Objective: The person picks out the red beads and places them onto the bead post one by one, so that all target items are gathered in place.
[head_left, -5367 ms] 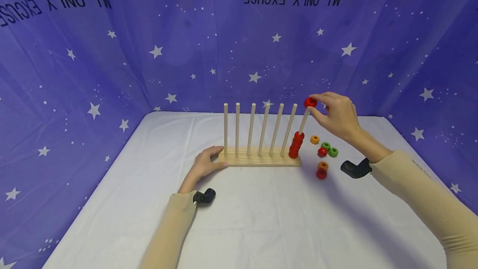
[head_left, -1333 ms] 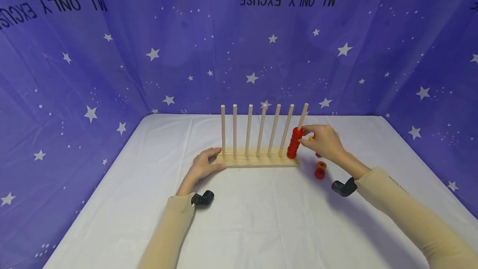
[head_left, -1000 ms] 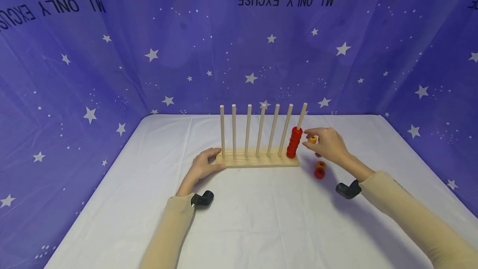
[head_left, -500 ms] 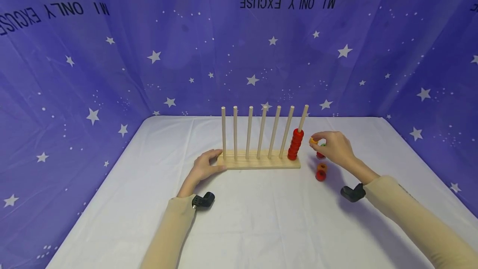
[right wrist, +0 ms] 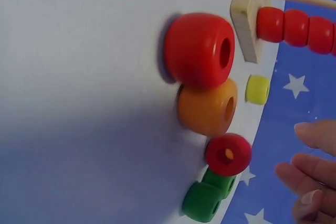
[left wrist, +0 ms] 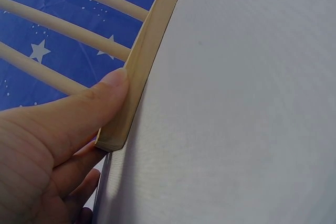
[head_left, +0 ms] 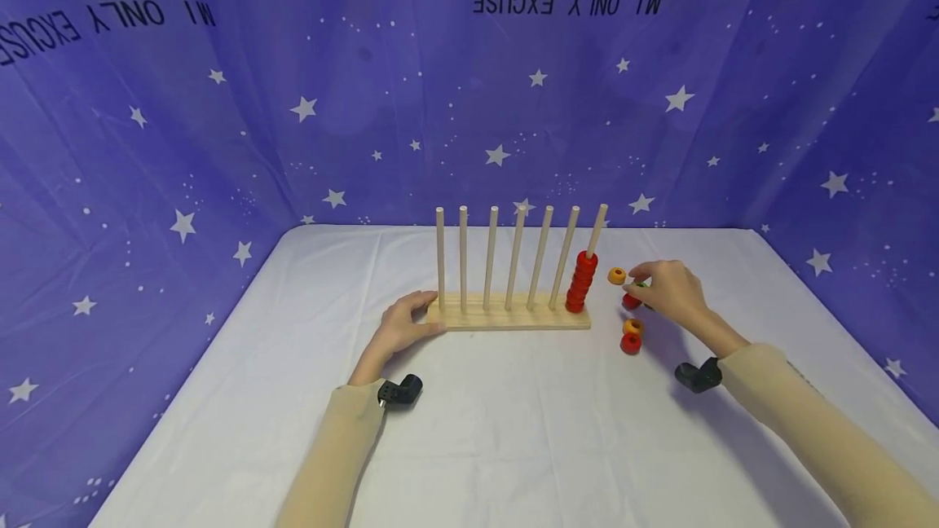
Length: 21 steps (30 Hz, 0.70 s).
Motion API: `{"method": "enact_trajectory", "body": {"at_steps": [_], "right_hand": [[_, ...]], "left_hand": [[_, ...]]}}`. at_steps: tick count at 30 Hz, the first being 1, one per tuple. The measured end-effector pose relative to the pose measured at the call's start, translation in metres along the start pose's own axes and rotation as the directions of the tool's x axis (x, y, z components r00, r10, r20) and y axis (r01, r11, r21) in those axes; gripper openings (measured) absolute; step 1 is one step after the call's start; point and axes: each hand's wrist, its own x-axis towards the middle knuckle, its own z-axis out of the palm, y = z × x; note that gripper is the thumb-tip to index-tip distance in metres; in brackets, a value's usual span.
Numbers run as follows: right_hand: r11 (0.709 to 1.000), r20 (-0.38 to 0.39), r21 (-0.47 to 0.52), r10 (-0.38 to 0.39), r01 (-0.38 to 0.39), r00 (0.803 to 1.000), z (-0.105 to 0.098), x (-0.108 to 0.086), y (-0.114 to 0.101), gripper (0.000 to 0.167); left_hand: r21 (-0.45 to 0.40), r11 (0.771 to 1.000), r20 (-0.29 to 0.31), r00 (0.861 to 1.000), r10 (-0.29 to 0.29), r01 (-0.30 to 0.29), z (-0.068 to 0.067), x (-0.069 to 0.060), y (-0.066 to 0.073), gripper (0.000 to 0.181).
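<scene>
My left hand [head_left: 401, 324] grips the left end of a wooden peg rack [head_left: 506, 316], its thumb on the front edge of the base in the left wrist view. Red beads [head_left: 582, 283] are stacked on the rack's rightmost peg; the other pegs are bare. Over the loose beads to the right hovers my right hand [head_left: 671, 292]. Nothing sits between its parted thumb and fingers in the right wrist view. Nearest to it are a red bead [right wrist: 228, 156] and two green beads [right wrist: 201, 203], partly hidden by the hand in the head view.
A yellow-orange bead [head_left: 616, 276] lies alone right of the rack. Closer to me, an orange bead [head_left: 634, 327] touches a red bead [head_left: 631, 344]. White cloth [head_left: 499, 430] covers the table, and a purple star-printed curtain [head_left: 411, 63] encloses its back and sides.
The red bead my right hand held above the rightmost peg now sits on the stack. That hand let go, passed the yellow-orange bead and moved right. My left hand stays on the rack.
</scene>
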Motion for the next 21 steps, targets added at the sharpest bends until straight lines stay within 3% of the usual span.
{"method": "enact_trajectory", "body": {"at_steps": [10,21], "right_hand": [[0.999,0.049,-0.02,0.05,-0.049,0.998,0.003,0.006,0.008,0.032],[0.993,0.146,-0.026,0.118,-0.115,0.982,0.013,0.008,0.014,0.033]], "left_hand": [[-0.002,1.0,0.002,1.0,0.005,-0.005,-0.001,0.0,0.0,0.065],[-0.011,1.0,0.002,1.0,0.002,-0.002,0.0,0.0,-0.001,0.065]]}}
